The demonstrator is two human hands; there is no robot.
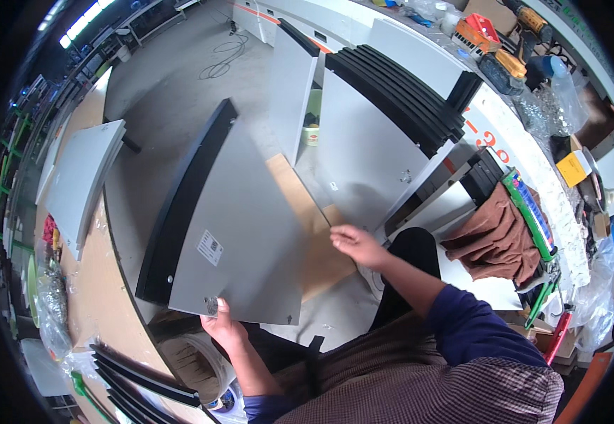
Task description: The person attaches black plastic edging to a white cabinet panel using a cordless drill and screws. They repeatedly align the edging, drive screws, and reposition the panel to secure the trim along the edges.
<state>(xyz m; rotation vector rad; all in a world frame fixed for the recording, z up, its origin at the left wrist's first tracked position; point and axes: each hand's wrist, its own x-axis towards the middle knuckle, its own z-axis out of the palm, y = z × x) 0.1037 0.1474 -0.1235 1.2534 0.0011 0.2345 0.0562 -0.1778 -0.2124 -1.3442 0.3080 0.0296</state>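
A large grey panel [243,219] with a thick black edge [187,205] stands tilted in front of me. A white printed label [210,247] is stuck on its face. My left hand [225,327] is closed on the panel's lower edge, thumb on the face next to a small round fitting [211,305]. To the right of the panel, apart from its face, is my right hand [358,245]. Its fingers are curled together, and whatever they may hold is too small to make out. Beneath lies a brown board [321,258] on the floor.
Several black-edged grey panels [374,141] lean in a row at right. A brown cloth [497,240] and a green tube [529,212] lie beside a cluttered bench with a drill [531,21]. At left, a wooden table [102,297] bears pale panels [81,177]; a bucket [194,364] stands below.
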